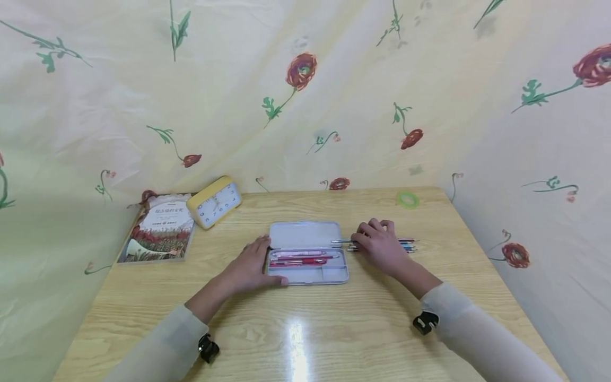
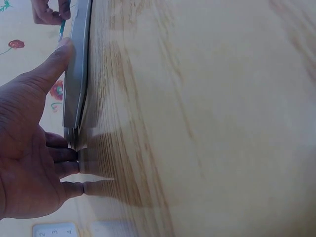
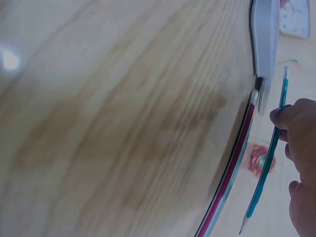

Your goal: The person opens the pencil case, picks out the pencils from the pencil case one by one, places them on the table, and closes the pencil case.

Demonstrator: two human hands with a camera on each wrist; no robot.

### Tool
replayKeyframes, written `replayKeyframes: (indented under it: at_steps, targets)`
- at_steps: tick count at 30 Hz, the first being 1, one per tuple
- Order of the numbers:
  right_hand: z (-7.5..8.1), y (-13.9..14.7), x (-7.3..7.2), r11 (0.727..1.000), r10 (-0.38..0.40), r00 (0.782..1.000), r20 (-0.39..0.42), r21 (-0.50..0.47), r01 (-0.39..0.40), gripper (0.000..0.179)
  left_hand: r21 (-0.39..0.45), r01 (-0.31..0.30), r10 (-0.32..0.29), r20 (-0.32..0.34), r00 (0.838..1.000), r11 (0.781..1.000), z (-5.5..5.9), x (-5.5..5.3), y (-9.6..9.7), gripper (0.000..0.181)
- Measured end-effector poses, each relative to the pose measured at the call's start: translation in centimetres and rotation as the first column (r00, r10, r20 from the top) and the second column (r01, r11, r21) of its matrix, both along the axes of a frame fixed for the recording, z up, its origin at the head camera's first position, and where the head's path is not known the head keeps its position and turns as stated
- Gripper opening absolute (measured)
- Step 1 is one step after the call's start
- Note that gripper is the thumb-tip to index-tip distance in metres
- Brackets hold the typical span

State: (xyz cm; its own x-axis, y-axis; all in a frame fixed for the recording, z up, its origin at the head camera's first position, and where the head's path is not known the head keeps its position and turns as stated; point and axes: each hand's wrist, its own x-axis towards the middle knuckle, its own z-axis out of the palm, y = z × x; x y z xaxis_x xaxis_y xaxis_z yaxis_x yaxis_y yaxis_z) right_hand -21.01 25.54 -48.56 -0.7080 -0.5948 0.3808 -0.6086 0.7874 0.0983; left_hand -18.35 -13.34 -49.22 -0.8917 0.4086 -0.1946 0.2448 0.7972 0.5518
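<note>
An open white pencil case [image 1: 305,275] lies on the table, holding several pens and pencils, mostly red and pink [image 1: 305,260]. At its left end my left hand [image 1: 248,268] steadies it. The thumb reaches along the front edge, while the outstretched fingers lie by the left side. To the right of the case, my right hand [image 1: 379,244] pinches a teal pencil [image 3: 272,143] between thumb and fingers, with the tip pointing away from the case. Beneath it on the tabletop are more pencils [image 3: 228,177], one of them red, partly hidden by that hand in the head view.
A yellow alarm clock [image 1: 215,202] stands at the back left, overlapping a book [image 1: 159,231] with a flowery cover. A green ring [image 1: 408,199], like a tape roll, lies at the back right. Flowered cloth [image 1: 229,79] hangs behind the wooden table [image 1: 334,329].
</note>
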Motion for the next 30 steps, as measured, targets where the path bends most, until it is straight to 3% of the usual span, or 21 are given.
replayKeyframes:
  at_steps: [8,15,22,30]
  targets:
    - [-0.7,2.6,0.8,0.997,0.005,1.000,-0.029,-0.072,-0.007,0.020,-0.007,0.000,0.000,0.008,1.000,1.000,0.0,0.0,0.0,0.134]
    - [-1.2,4.3,1.6,0.996,-0.019,1.000,0.006,-0.085,0.020,0.019,-0.009,-0.011,0.011,0.013,1.000,1.000,0.2,0.1,0.1,0.134]
    - [-2.0,5.1,2.0,0.997,-0.031,0.999,0.039,-0.071,0.034,0.018,-0.014,-0.013,0.013,0.018,1.000,1.000,0.2,0.2,0.0,0.133]
    - [-2.4,5.2,2.3,0.995,-0.012,1.000,0.017,-0.099,0.014,0.016,-0.006,0.008,-0.008,0.015,1.000,1.000,0.5,0.2,0.0,0.132]
